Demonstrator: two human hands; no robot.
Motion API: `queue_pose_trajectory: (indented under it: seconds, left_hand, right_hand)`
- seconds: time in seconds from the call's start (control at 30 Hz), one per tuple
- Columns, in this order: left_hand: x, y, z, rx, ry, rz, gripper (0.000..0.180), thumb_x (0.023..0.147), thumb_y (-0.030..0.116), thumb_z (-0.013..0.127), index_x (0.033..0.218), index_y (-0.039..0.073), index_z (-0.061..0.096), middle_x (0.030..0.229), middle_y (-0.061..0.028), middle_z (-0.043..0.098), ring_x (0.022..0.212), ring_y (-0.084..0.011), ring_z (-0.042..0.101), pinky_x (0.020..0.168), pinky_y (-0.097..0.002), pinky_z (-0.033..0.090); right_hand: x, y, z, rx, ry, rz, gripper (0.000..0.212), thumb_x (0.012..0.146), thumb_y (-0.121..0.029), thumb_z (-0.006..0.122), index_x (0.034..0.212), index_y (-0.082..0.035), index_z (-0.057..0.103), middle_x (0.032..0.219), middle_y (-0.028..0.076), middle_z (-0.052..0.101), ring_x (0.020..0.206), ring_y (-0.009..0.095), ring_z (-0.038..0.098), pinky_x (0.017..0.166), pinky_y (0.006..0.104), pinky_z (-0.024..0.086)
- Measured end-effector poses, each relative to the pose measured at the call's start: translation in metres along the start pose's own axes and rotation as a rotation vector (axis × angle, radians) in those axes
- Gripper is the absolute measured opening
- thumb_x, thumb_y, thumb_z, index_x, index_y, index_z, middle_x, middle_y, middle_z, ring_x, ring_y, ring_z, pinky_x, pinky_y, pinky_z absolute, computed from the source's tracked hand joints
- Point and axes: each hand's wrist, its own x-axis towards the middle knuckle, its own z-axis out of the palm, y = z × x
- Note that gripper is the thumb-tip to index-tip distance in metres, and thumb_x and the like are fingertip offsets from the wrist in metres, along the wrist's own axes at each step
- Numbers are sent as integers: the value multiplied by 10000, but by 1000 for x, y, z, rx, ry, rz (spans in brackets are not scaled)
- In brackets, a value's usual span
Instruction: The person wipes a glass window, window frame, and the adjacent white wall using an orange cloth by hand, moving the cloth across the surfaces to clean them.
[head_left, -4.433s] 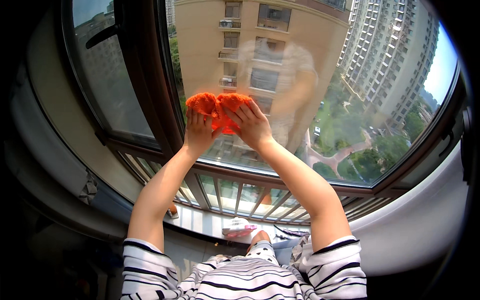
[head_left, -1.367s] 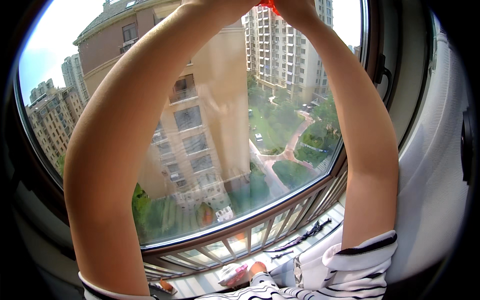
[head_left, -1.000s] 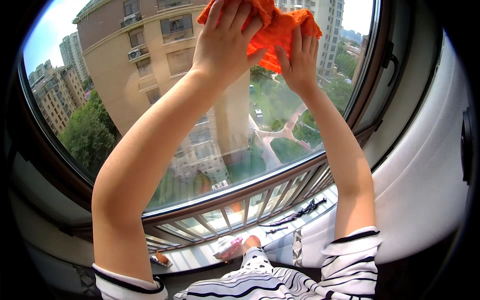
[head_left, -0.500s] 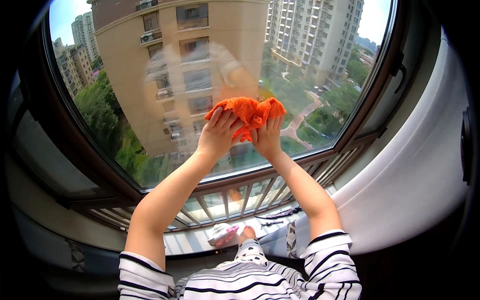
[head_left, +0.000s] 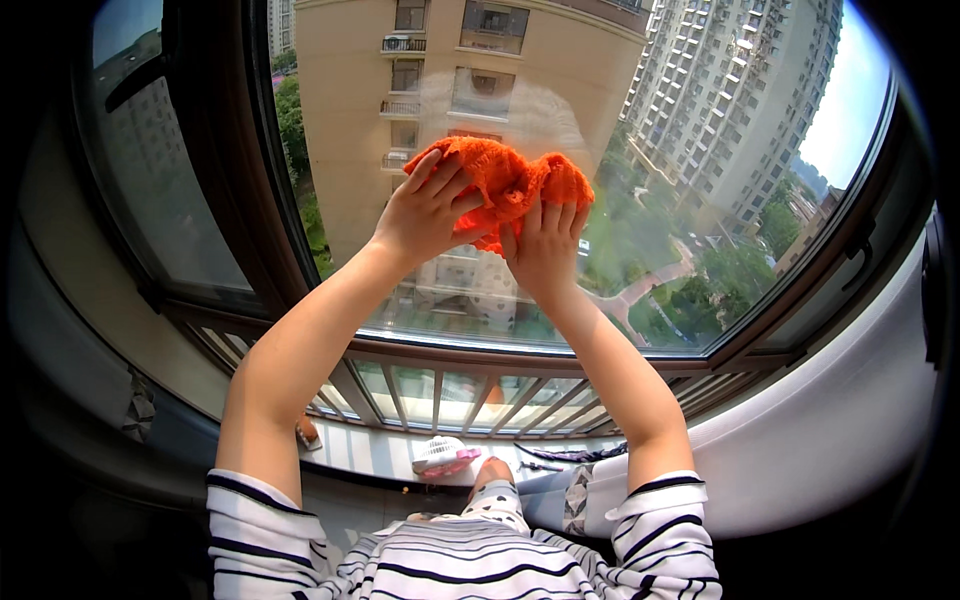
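Note:
An orange cloth (head_left: 500,190), bunched and knobbly, lies against the large window pane (head_left: 450,310). My left hand (head_left: 425,215) presses on the cloth's left part, fingers slightly spread over it. On its right part rests my right hand (head_left: 548,245), fingers bent up onto the fabric and thumb pointing inward. Both arms stretch forward and up. The cloth hides the glass behind it, and my palms are turned away from view.
A brown window frame (head_left: 530,358) surrounds the pane, with railing bars (head_left: 437,398) below. On the striped sill sits a white and pink object (head_left: 445,456), beside a dark strap-like item (head_left: 570,455). A pale curtain (head_left: 800,440) hangs at the right. Tall buildings stand outside.
Both hands and the orange cloth have slid left and slightly up across the pane. My view has shifted left too, bringing more of the left window frame in. The hold looks the same.

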Motion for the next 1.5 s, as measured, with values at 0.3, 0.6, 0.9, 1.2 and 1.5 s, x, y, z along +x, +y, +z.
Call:
queue_pose_trajectory:
  seconds: [0.3,0.6,0.9,1.2,1.5]
  left_hand:
    - [7,-134,-45,177,207,-95,574,800,617,607,1110,134,609,1188,-97,544,1259,-333,433,1170,-470,229]
    - [7,-206,-84,516,184,-323,735,822,630,588,1230,23,510,1278,-185,510,1248,-313,462,1120,-538,237]
    - [-58,-156,-46,267,140,-413,575,907,496,537,1289,68,494,1322,-189,461,1284,-349,406,1129,-543,224]
    - [-149,-78,-2,85,-77,-531,721,919,475,520,1457,62,272,1449,-212,325,1359,-404,302,1136,-576,177]
    - [-224,28,37,-70,-301,-734,754,919,405,544,1465,13,201,1433,-284,294,1336,-474,285,1124,-586,195]
  right_hand:
    - [145,-72,-7,33,192,-177,775,783,-402,675,1427,-77,392,1301,146,491,1210,344,444,1086,549,283]
    - [229,-124,-1,140,355,-276,670,844,-332,571,1388,21,404,1383,212,453,1329,366,378,1149,537,197]
    - [169,-151,30,-47,92,-325,550,897,-341,519,1395,-120,448,1301,67,508,1302,257,380,1158,462,179]
    - [68,-158,59,-24,-203,-413,602,925,-349,486,1473,-151,336,1365,-6,475,1338,182,348,1182,420,117]
    - [-43,-154,89,-106,-379,-554,590,897,-315,515,1457,-198,371,1360,-25,488,1318,155,382,1185,405,108]
